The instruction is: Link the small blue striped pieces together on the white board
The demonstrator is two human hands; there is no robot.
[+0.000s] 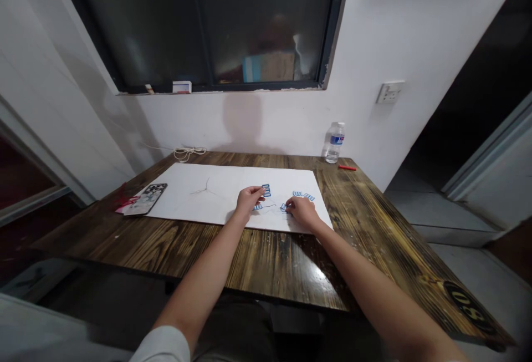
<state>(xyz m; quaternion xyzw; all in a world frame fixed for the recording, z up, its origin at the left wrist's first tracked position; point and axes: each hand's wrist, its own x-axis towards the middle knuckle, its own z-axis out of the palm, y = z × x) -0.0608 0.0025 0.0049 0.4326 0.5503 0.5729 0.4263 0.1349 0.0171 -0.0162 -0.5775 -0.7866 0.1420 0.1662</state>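
My left hand (248,201) is closed, with thumb and fingers pinching a small blue-edged piece with a row of pale rectangles (266,190) just above a white board (233,176). Below its fingers, a similar blue-and-white piece (258,207) lies on the board. My right hand (304,212) has its fingers pressed together at another such piece (283,207), partly hidden by the fingertips. Beyond the right hand lie two more, a blue-striped piece (297,193) and a tilted one (309,197). Thin dark wires (270,205) run between the hands.
A bundle of thin wires (205,189) rests on the board's left half. At its left end is a phone in a patterned case (146,200). A water bottle (334,143) and a red pen-like stick (347,168) stand and lie at the back right. A white cable (189,153) is coiled behind.
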